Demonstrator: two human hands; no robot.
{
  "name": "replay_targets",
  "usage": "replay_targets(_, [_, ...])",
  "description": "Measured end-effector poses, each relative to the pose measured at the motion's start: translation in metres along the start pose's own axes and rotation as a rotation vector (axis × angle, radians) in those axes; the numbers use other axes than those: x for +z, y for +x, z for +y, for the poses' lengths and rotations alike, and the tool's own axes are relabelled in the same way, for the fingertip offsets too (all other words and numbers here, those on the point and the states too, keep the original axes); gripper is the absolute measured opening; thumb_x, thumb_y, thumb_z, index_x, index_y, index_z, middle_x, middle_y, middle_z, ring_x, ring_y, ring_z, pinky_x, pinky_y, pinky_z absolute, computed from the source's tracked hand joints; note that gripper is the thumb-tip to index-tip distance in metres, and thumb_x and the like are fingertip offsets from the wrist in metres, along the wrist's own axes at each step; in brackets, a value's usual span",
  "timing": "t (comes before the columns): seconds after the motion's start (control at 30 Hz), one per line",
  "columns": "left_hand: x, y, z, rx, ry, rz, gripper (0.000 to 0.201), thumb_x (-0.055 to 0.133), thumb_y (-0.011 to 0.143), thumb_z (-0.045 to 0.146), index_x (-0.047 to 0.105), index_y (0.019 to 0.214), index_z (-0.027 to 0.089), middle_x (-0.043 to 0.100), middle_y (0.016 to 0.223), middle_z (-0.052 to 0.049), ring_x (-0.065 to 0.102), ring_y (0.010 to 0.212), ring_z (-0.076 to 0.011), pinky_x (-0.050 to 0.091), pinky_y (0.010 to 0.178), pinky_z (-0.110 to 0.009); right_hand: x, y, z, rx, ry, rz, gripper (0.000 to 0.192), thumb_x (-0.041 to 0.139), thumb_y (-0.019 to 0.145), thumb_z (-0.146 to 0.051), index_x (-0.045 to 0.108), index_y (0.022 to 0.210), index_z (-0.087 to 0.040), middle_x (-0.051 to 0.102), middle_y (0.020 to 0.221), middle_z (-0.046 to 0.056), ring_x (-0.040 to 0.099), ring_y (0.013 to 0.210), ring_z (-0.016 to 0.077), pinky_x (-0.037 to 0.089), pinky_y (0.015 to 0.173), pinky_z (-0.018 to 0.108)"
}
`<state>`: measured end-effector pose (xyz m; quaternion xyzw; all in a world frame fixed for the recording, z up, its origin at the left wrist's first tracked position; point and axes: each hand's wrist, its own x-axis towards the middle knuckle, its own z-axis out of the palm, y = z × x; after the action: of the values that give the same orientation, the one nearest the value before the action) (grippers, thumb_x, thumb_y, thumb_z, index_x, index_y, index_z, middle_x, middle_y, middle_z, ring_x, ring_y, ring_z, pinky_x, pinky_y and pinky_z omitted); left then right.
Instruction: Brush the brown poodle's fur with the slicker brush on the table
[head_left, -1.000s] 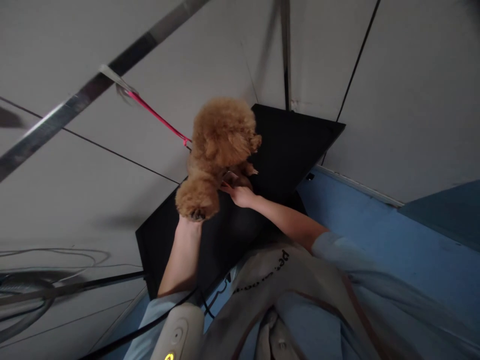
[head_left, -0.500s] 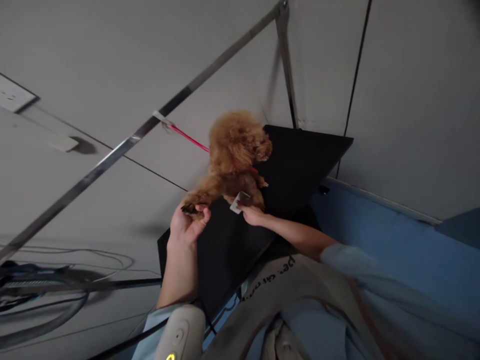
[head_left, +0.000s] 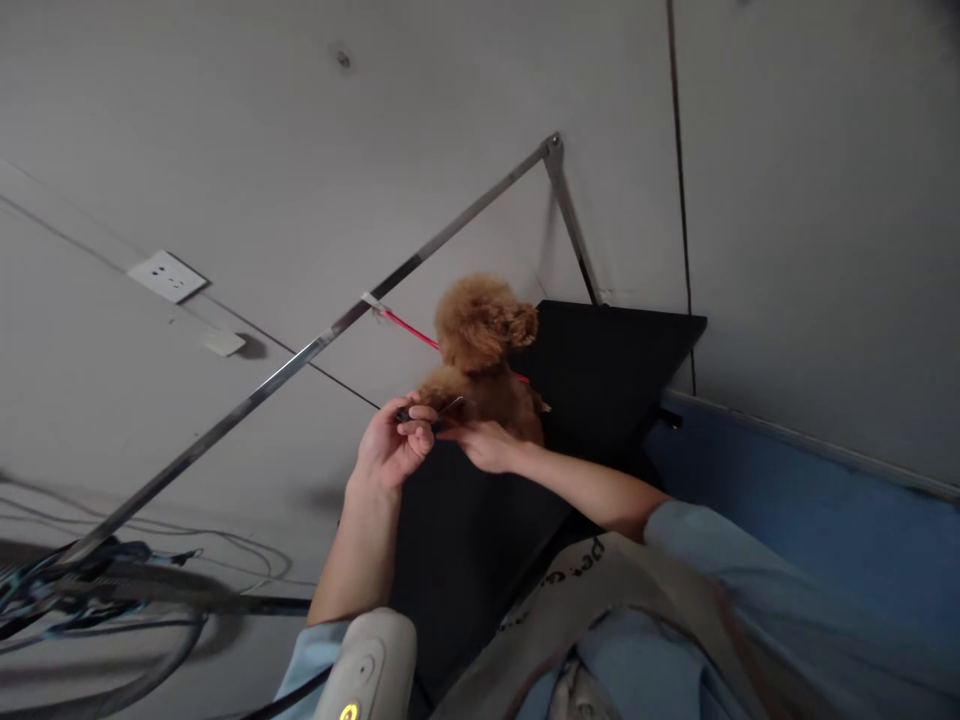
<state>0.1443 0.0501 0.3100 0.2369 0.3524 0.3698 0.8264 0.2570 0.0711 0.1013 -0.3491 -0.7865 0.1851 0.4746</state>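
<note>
A curly brown poodle-like dog [head_left: 480,325] is on the black table [head_left: 607,350], its head turned to the right. My left hand [head_left: 394,445] is closed around one of its paws [head_left: 403,413], keeping that leg raised off the table. Close beside it, my right hand [head_left: 486,445] grips a slicker brush [head_left: 451,405], whose head now shows nearly edge-on against the fur of the raised leg. The fingers of my right hand partly hide the brush handle. A red leash [head_left: 409,328] runs from the dog to the metal bar [head_left: 457,222].
The bar slopes across the view to an upright post [head_left: 574,225] at the table's far end. A wall socket [head_left: 169,276] is at left. Cables and a bicycle wheel [head_left: 191,635] lie low left. A pale device [head_left: 367,665] sits by my left arm.
My right hand has brought the brush left, from in front of the dog's body to the raised leg. My left hand has shifted slightly right with the paw. The camera view has tilted.
</note>
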Motion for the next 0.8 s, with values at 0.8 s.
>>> replay_targets(0.8, [-0.036, -0.038, 0.024, 0.839, 0.738, -0.049, 0.018, 0.066, 0.072, 0.02, 0.064, 0.09, 0.017, 0.04, 0.046, 0.01, 0.044, 0.037, -0.0047, 0.054, 0.057, -0.025, -0.055, 0.03, 0.046, 0.353, -0.274, -0.171, 0.046, 0.039, 0.089, -0.017, 0.051, 0.133, -0.022, 0.066, 0.114, 0.01, 0.064, 0.098, 0.0216, 0.047, 0.087, 0.031])
